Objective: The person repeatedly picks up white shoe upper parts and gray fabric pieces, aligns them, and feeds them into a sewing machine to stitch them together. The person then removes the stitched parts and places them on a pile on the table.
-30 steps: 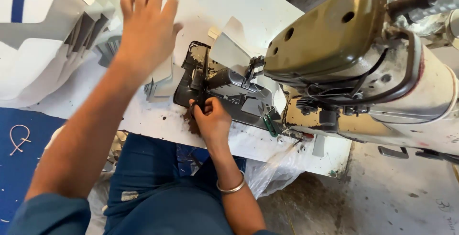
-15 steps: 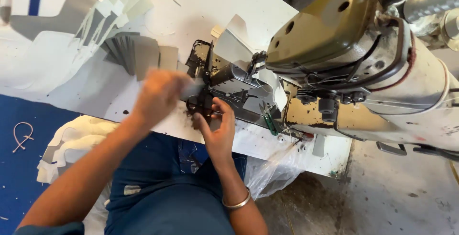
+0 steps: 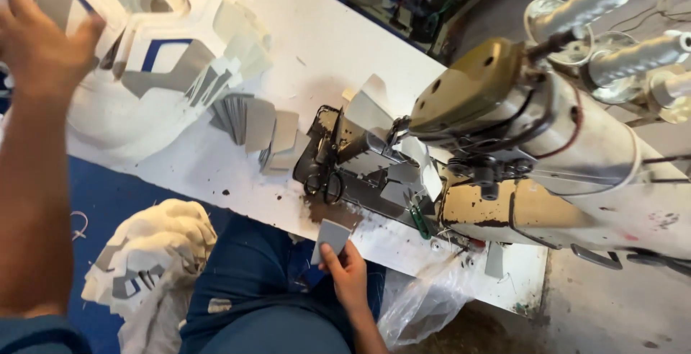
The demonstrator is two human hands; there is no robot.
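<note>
Right hand (image 3: 347, 273) pinches a small grey piece (image 3: 330, 239) at the worktop (image 3: 216, 174) edge, 6 o'clock from the sewing machine (image 3: 518, 152). Left hand (image 3: 39, 44) is open over the white pile (image 3: 144, 73). Looks like restocking; next, feeding it carefully.

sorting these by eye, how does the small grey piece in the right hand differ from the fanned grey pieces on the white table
The small grey rectangular piece is single, while the fanned grey pieces form an overlapping stack. The small grey rectangular piece is pinched in the right hand at the table's near edge, while the fanned grey pieces lie untouched on the white table left of the sewing machine. The left hand is raised, away from both. Both look like flat grey cut panels.
</note>
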